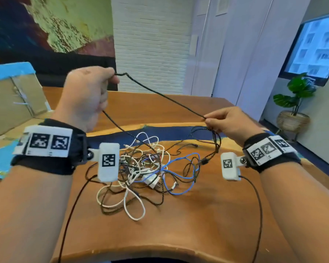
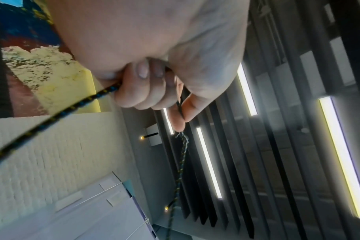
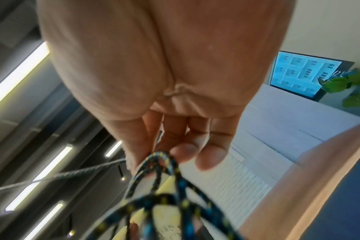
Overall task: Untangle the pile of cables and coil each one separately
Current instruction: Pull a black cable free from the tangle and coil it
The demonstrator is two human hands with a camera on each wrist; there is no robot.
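A dark braided cable [image 1: 163, 95] stretches taut between my two raised hands above the table. My left hand [image 1: 95, 92] grips it in a closed fist, thumb and forefinger pinching the strand [image 2: 180, 107] where it leaves the fist. My right hand [image 1: 224, 122] pinches the other part of the cable, with a few loops [image 3: 160, 172] of it hanging from the fingers. Below them a tangled pile of white, blue and dark cables [image 1: 150, 168] lies on the wooden table [image 1: 198, 215], with a white charger plug [image 1: 152, 180] inside it.
An opened cardboard box [image 1: 10, 103] lies at the table's left side. A potted plant [image 1: 294, 103] and a screen [image 1: 315, 48] stand at the far right. Thin black leads [image 1: 72, 209] run from the wrist cameras across the table's front.
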